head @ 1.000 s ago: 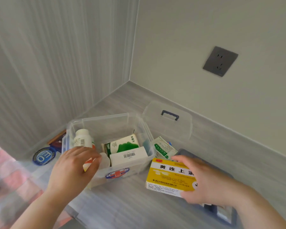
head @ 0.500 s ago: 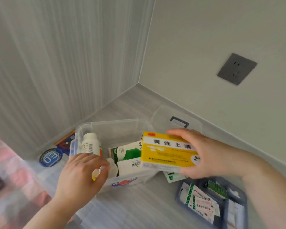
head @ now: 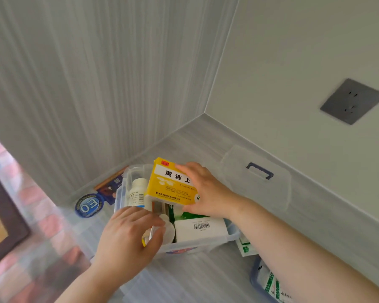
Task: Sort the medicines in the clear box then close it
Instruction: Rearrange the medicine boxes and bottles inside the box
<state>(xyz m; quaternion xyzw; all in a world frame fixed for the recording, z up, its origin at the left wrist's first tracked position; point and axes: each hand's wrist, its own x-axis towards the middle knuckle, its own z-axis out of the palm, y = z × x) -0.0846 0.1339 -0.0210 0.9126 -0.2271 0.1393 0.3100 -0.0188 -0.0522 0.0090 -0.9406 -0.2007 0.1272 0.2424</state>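
The clear box stands open on the grey floor in the room's corner. Inside it are a white bottle, a green-and-white carton and a white carton with a barcode. My right hand holds a yellow medicine box tilted over the box's far half. My left hand grips the near left rim, fingers curled around a small white item there. The clear lid with a blue handle lies flat behind the box.
A blue tray holding green-and-white sachets sits at the lower right, under my right forearm. A loose green-white packet lies beside the box. A round blue sticker and a dark booklet lie to the left. Walls close off the corner.
My right hand lifted the yellow box from the floor by the tray and carried it left over the clear box. My left hand stayed on the near rim.
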